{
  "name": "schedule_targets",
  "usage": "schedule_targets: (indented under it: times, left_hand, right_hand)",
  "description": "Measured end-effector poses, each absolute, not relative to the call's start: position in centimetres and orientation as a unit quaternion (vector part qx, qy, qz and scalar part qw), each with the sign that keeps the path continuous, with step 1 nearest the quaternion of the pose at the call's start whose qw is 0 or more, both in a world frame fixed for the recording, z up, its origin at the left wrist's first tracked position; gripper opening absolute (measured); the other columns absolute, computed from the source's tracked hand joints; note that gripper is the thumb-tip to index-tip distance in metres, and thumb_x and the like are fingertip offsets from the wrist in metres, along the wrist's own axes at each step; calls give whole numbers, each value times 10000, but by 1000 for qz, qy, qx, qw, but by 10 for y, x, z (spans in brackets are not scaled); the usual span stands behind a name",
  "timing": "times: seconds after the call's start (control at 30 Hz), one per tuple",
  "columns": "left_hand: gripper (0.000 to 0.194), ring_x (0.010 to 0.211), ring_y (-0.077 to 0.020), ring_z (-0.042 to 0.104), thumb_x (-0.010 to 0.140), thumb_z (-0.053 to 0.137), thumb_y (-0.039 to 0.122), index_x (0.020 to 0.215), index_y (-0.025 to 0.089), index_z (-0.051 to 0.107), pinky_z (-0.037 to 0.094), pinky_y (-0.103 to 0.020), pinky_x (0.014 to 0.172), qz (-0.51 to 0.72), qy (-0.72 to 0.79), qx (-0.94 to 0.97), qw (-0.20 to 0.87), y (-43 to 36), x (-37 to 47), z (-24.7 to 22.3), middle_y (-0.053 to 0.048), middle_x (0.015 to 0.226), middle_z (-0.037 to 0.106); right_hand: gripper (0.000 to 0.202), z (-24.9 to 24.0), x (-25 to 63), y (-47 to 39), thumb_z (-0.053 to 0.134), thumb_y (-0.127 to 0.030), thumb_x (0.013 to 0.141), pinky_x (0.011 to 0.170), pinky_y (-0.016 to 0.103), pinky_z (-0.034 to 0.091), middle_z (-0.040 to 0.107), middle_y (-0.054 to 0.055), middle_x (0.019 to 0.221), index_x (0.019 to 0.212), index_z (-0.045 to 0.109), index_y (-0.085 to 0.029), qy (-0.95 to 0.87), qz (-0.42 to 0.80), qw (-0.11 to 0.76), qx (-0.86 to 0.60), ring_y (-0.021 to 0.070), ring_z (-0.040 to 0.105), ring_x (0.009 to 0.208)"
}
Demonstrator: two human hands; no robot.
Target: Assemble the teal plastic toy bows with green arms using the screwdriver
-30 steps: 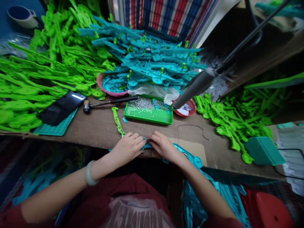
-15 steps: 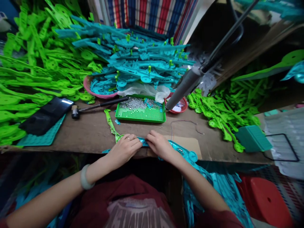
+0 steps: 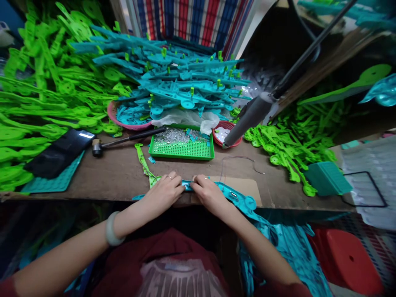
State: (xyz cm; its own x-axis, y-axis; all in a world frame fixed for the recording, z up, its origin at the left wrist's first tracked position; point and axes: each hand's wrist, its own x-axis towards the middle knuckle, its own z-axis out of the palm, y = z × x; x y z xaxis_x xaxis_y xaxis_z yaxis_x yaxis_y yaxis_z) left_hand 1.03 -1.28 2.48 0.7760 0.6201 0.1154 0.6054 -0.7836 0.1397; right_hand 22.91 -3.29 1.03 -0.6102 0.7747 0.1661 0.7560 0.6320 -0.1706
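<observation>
A long blue plastic shell piece (image 3: 236, 196) lies across the table's front edge, with thin wires coming off its middle. My left hand (image 3: 165, 189) is closed round its left part, fingers bent over the top. Close beside it, my right hand (image 3: 208, 192) pinches the piece near its middle, fingertips pressed on its inner side. Whatever small part may be under the fingertips is hidden. A green plastic piece (image 3: 142, 163) touches the left hand's far side. Beneath the right part of the blue piece is a flat cardboard sheet (image 3: 250, 189).
A green tray (image 3: 182, 153) of small metal screws stands behind my hands. A hammer (image 3: 123, 141) and a black pouch (image 3: 58, 150) lie to the left. A grey hanging tool (image 3: 247, 121) slants down at the right, over a red basket (image 3: 218, 142). Blue pieces (image 3: 173, 97) are heaped behind.
My right hand has shifted slightly down and its fingers are bent more over the blue piece. The grey hanging tool has swung a little to the right.
</observation>
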Motion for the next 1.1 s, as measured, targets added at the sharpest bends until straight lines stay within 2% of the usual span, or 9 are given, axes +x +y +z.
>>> schedule_targets:
  times: [0.13,0.27,0.47,0.57,0.77,0.97,1.1]
  left_hand:
    - [75,959,-244,524,946,638,204,971,177,703,387,-360,757,72,301,949,67,-8,9,28,-69,1012,623]
    - [92,936,-224,552,961,621,211,978,181,706,392,-361,777,72,280,954,82,-4,8,27,-42,975,650]
    - [153,928,-231,556,1005,529,216,989,170,674,410,-389,844,99,288,950,74,-9,6,23,-56,981,662]
    - [121,969,-245,548,1000,531,209,1006,178,648,405,-410,913,130,299,944,52,-14,6,22,-51,985,666]
    - [71,944,-253,527,943,608,162,1010,179,623,425,-403,897,143,327,932,67,-16,6,23,-45,909,647]
    - [49,921,-255,503,930,640,180,980,181,641,417,-402,877,150,321,933,63,-15,5,20,-39,881,636]
    - [146,925,-258,500,920,654,172,1066,166,661,415,-391,841,129,334,932,63,-14,9,22,-54,899,638]
  right_hand:
    - [193,10,233,-29,453,-117,1013,716,284,392,567,78,938,987,639,-164,-889,59,154,-427,187,480,837]
    - [221,9,237,-23,440,-99,1004,696,282,386,552,85,932,944,642,-163,-891,60,170,-416,190,472,829]
    - [254,11,241,-28,427,-126,1016,700,285,425,593,95,983,1152,638,-163,-892,103,163,-409,186,534,842]
    - [269,12,239,-30,411,-137,1022,755,299,474,617,106,1027,1164,637,-171,-878,147,172,-421,193,577,906]
    - [234,19,232,-28,420,-170,1034,840,302,507,620,86,1022,1129,634,-185,-838,252,188,-445,182,599,967]
    - [230,14,224,-30,415,-140,1022,790,297,466,605,87,987,1034,640,-186,-842,178,158,-484,200,555,930]
    - [236,11,221,-33,413,-127,1014,775,315,445,609,94,969,990,640,-185,-843,133,153,-499,220,527,923]
